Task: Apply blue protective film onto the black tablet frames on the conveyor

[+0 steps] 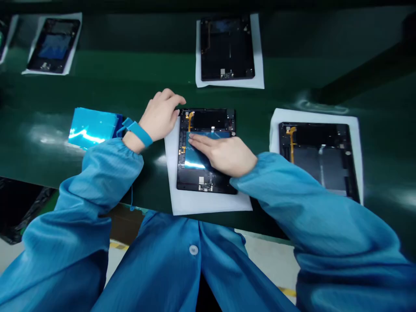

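Pressing a blue film sheet (198, 151) onto the opened tablet chassis (205, 149), which lies on a white foam pad (208, 201) at the near edge of the green bench (130, 86). The film appears already seated; smoothing looks unfinished, judging by the glare at its lower left corner. Right hand (227, 154): palm down, fingers extended flat on the film. Left hand (160, 113): fingers curled, steadying the chassis's top left corner. A stack of blue films (92, 128) lies left of the wrist.
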Demonstrator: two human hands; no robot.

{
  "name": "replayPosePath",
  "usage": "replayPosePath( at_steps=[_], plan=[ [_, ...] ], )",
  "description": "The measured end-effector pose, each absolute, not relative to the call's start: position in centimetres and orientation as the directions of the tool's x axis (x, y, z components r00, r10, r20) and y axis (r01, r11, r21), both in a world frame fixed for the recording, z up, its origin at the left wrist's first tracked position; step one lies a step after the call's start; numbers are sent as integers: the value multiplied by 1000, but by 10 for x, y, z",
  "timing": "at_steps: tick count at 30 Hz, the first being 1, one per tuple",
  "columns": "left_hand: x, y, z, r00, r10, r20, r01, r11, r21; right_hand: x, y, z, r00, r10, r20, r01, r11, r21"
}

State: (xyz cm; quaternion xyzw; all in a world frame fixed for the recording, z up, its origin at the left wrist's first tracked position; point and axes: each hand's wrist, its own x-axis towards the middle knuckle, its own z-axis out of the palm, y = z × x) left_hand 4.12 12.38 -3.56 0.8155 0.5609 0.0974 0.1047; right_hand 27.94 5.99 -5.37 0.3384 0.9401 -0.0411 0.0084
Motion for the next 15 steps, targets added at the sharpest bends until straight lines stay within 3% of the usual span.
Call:
replayPosePath(
  at_steps=[4,8,13,15],
  plan=[
    [57,126,-39,301,954,-5,924,-291,249,273,59,-51,-769,637,-58,638,770,4],
    [79,132,-47,309,950,-50,925,-287,249,277,35,-54,-821,568,-56,569,822,-19],
    [100,142,-55,343,938,-39,915,-325,238,280,36,-59,-613,790,-8,790,613,-1],
    [104,143,-55,366,930,-37,910,-349,226,281,33,-59,-597,802,-14,802,597,-6]
  ],
)
